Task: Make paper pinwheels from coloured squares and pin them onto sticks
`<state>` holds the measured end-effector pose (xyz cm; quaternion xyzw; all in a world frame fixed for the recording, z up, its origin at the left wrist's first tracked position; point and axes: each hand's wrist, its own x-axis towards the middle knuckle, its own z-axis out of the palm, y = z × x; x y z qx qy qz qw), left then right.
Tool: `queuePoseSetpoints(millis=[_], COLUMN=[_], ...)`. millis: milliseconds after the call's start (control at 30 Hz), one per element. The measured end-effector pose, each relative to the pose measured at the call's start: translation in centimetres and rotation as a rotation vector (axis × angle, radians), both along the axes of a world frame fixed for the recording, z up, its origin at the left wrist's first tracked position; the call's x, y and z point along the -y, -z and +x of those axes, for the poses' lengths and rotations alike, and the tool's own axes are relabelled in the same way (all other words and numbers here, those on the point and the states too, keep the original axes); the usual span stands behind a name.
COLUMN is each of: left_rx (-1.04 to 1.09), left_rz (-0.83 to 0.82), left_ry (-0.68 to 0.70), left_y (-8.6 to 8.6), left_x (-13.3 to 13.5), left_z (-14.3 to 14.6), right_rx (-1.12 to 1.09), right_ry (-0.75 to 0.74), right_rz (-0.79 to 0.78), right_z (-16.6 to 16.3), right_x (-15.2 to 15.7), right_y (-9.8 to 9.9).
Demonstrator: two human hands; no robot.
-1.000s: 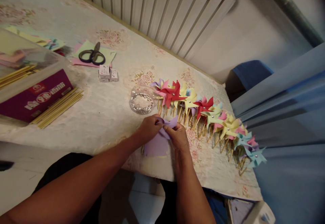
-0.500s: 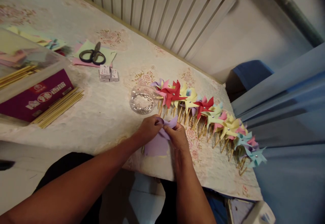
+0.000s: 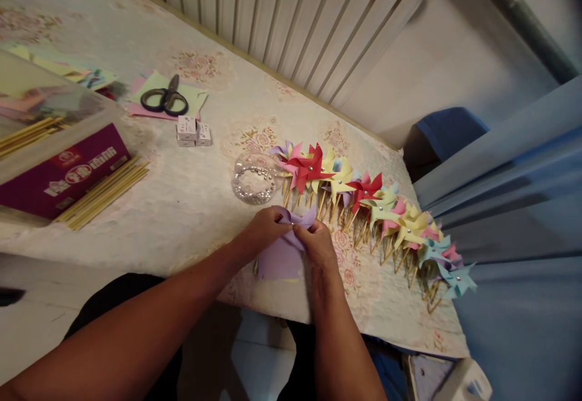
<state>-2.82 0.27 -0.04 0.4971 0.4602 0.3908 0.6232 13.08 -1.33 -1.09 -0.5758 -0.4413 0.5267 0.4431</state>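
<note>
Both my hands meet at the near edge of the table over a lilac paper square [image 3: 284, 257] whose corners are folded up toward the middle. My left hand [image 3: 264, 231] pinches the folded corners from the left. My right hand [image 3: 319, 246] pinches them from the right, with a small pearl-headed pin showing between the fingertips. Just beyond my hands a row of finished paper pinwheels [image 3: 368, 198] on wooden sticks runs to the right along the table. A clear round dish of pearl pins [image 3: 254, 180] stands just left of that row.
Black scissors [image 3: 166, 98] lie on coloured paper at the back left, with small white boxes [image 3: 193, 131] beside them. A bundle of wooden sticks [image 3: 107, 192] lies next to a clear plastic bin [image 3: 50, 146] at the left. A radiator [image 3: 291, 19] lines the table's far side.
My fingers have shifted slightly on the folded lilac corners, and the pin head now shows between them. Everything else stays where it was.
</note>
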Motion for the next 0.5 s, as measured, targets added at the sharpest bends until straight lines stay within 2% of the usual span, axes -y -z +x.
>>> queuePoseSetpoints(millis=[200,500], left_rx=[0.014,0.026], left_rz=[0.021,0.003], left_ry=[-0.016,-0.026], left_y=[0.21,0.36], left_x=[-0.11,-0.14], left_z=[0.07,0.21], right_rx=[0.028,-0.051], right_ry=[-0.003,-0.011], right_rz=[-0.005,-0.012], right_z=[0.17,0.01], right_x=[-0.01,0.1], right_y=[-0.1,-0.7])
